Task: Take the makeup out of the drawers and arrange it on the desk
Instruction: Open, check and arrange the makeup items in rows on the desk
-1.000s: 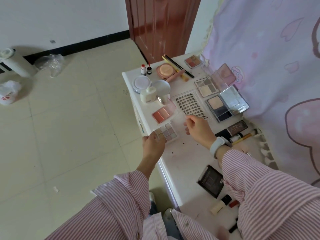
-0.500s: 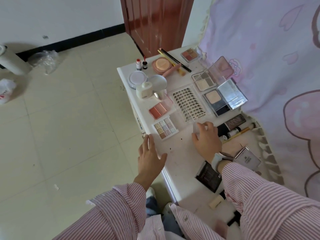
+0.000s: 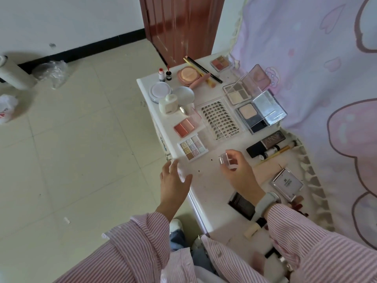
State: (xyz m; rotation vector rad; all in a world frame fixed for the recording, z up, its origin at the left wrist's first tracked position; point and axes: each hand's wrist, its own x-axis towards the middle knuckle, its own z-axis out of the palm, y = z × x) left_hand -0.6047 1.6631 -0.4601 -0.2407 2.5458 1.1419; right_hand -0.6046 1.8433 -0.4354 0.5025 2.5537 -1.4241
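**Many palettes out, one small clear case in my right hand**

I am watching my right hand [image 3: 237, 170] curling its fingers around a small clear plastic case [image 3: 225, 160], see-through and boxy, lifted just above the white worktop [image 3: 206, 180]. My left hand [image 3: 173, 180] is hovering open and empty at the worktop's near-left edge, fingers spread. Just beyond it a nine-pan pastel palette [image 3: 192, 148] is lying flat, with a coral blush duo [image 3: 185, 126] behind it under a raised clear lid. A lash tray [image 3: 221, 119], rows of dark clusters, is sitting beside those. Two open eyeshadow palettes [image 3: 253, 113] are standing toward the pink curtain [image 3: 316, 68].
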